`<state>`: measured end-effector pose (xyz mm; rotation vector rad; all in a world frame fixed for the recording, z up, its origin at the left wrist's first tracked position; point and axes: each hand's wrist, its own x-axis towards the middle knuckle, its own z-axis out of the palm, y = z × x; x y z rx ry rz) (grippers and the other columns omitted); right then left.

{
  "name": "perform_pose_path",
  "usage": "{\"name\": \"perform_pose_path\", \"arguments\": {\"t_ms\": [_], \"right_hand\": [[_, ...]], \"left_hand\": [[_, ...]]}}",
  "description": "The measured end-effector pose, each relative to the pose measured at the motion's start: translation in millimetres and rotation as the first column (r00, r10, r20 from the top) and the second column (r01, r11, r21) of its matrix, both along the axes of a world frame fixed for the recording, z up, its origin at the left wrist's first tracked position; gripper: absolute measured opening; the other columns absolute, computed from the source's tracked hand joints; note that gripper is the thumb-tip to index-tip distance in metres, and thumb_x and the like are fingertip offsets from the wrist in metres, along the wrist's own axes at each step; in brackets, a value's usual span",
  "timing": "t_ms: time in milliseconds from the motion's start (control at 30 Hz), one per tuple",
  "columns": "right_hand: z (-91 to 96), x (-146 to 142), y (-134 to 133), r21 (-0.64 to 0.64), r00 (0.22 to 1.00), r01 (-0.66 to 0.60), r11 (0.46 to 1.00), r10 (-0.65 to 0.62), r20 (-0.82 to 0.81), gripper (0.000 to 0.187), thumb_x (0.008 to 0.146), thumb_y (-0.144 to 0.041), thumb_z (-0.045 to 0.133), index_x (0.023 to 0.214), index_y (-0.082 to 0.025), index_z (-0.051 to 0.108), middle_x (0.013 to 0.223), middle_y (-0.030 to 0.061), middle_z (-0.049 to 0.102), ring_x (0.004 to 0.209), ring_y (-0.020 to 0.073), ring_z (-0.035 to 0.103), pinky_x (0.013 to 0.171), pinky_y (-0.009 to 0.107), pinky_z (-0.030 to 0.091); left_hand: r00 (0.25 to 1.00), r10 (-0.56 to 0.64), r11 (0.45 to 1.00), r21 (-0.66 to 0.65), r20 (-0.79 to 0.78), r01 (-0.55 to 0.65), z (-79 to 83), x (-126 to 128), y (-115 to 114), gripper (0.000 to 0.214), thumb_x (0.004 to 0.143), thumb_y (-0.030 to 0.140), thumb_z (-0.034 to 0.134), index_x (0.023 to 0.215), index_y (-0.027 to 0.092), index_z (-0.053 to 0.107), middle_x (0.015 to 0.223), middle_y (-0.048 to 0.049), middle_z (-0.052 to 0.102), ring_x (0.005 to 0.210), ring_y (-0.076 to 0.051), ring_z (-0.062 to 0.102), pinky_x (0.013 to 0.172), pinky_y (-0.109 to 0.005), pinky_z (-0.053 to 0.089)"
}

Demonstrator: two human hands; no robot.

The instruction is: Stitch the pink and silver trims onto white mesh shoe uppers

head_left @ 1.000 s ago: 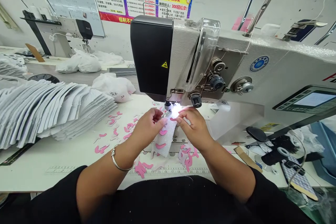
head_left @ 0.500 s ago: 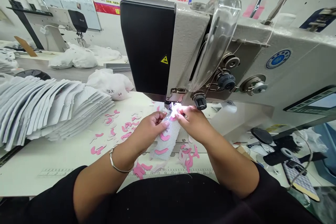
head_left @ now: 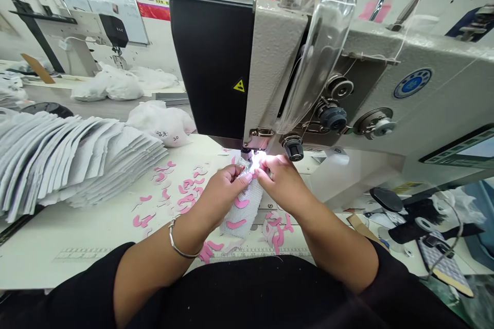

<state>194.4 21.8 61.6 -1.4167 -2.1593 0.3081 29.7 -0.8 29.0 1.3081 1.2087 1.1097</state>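
A white mesh fabric piece (head_left: 244, 205) with pink curved patches sewn on it lies under the needle of a grey sewing machine (head_left: 309, 72). My left hand (head_left: 222, 190) pinches the piece's upper left edge, fingers closed, a silver bangle on the wrist. On the other side of the piece, my right hand (head_left: 280, 181) pinches the top edge right below the lit needle area (head_left: 254, 157). The two hands nearly touch at the fingertips.
A fanned stack of white fabric pieces (head_left: 73, 159) fills the table's left. Loose pink patches (head_left: 181, 190) lie scattered on the white table (head_left: 77, 236). White plastic bags (head_left: 162, 123) sit behind. Black tools and a checkered item (head_left: 432, 236) lie at right. Another sewing machine (head_left: 88, 31) stands far left.
The view has moved closer to the machine. Both hands have shifted slightly up toward the needle, still pinching the mesh piece.
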Motion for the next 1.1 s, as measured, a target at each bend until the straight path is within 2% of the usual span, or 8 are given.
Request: {"name": "perform_pose_path", "arguments": {"t_ms": [200,367,433,500,567,633,867,1100], "right_hand": [[-10.9,2,2,0.059,0.997,0.005,0.998,0.0,-0.079,0.02,0.09,-0.034,0.053,0.074,-0.023,0.054,0.085,0.0052,0.063,0.092,0.0253,0.055,0.077,0.04,0.046],[-29.3,11,4,0.239,0.985,-0.015,0.971,0.055,-0.162,0.01,0.091,-0.031,0.057,0.094,-0.023,0.063,0.099,0.0063,0.068,0.099,0.025,0.061,0.087,0.042,0.05],[-36.8,16,5,0.365,0.979,-0.074,0.928,0.137,-0.149,0.015,0.094,-0.026,0.054,0.105,-0.024,0.064,0.104,0.0053,0.07,0.101,0.0227,0.062,0.09,0.041,0.049],[-43.6,21,5,0.486,0.973,-0.155,0.86,0.218,-0.077,0.023,0.094,-0.018,0.051,0.113,-0.025,0.063,0.109,0.0044,0.07,0.103,0.0208,0.063,0.093,0.04,0.048],[-49.2,26,6,0.564,0.966,-0.217,0.797,0.26,0.003,0.031,0.092,-0.012,0.05,0.117,-0.025,0.063,0.115,0.0045,0.069,0.107,0.0205,0.062,0.095,0.04,0.047],[-52.6,30,8,0.599,0.965,-0.232,0.766,0.259,0.043,0.034,0.09,-0.01,0.052,0.119,-0.024,0.063,0.117,0.0051,0.069,0.109,0.0214,0.061,0.096,0.041,0.046],[-55.6,27,12,0.591,0.978,-0.178,0.786,0.205,0.022,0.038,0.087,-0.008,0.052,0.12,-0.022,0.063,0.114,0.0063,0.069,0.106,0.0228,0.062,0.094,0.043,0.047],[-61.8,26,14,0.6,0.974,-0.165,0.783,0.226,-0.026,0.04,0.083,-0.006,0.054,0.12,-0.019,0.064,0.111,0.0084,0.068,0.108,0.024,0.06,0.097,0.044,0.047]], "left_hand": [[0.998,0.026,1.0,-0.009,0.049,-0.025,-0.2,3,1,0.032,0.081,0.049,0.068,0.088,0.018,0.062,0.072,0.0029,0.053,0.063,-0.011,0.046,0.054,-0.021,0.038],[0.993,0.023,0.999,-0.026,0.116,-0.02,-1.7,3,4,0.023,0.079,0.039,0.069,0.084,0.019,0.059,0.067,0.0043,0.052,0.058,-0.01,0.046,0.051,-0.021,0.038],[0.991,0.028,0.999,-0.032,0.13,-0.024,-2.1,4,6,0.02,0.079,0.037,0.068,0.083,0.019,0.059,0.065,0.0047,0.052,0.055,-0.01,0.046,0.05,-0.02,0.037],[0.991,0.036,0.999,-0.027,0.127,-0.033,-1.1,4,9,0.018,0.078,0.034,0.068,0.082,0.019,0.059,0.064,0.0048,0.052,0.054,-0.009,0.045,0.049,-0.02,0.036],[0.993,0.026,0.999,-0.034,0.114,-0.022,1.7,3,14,0.017,0.076,0.032,0.069,0.079,0.019,0.058,0.064,0.0048,0.052,0.054,-0.009,0.046,0.049,-0.019,0.036],[0.993,-0.004,0.998,-0.069,0.121,0.012,6.3,1,20,0.018,0.075,0.031,0.071,0.077,0.018,0.059,0.064,0.0044,0.054,0.054,-0.008,0.047,0.05,-0.019,0.037],[0.984,-0.124,0.962,-0.228,0.13,0.152,24.4,-11,37,0.024,0.072,0.03,0.076,0.089,0.017,0.066,0.07,-0.0005,0.063,0.057,-0.012,0.056,0.05,-0.022,0.041],[0.979,-0.149,0.956,-0.235,0.138,0.178,19.5,-15,44,0.017,0.074,0.027,0.075,0.084,0.016,0.065,0.064,0.0015,0.059,0.052,-0.01,0.053,0.046,-0.02,0.039]]}}
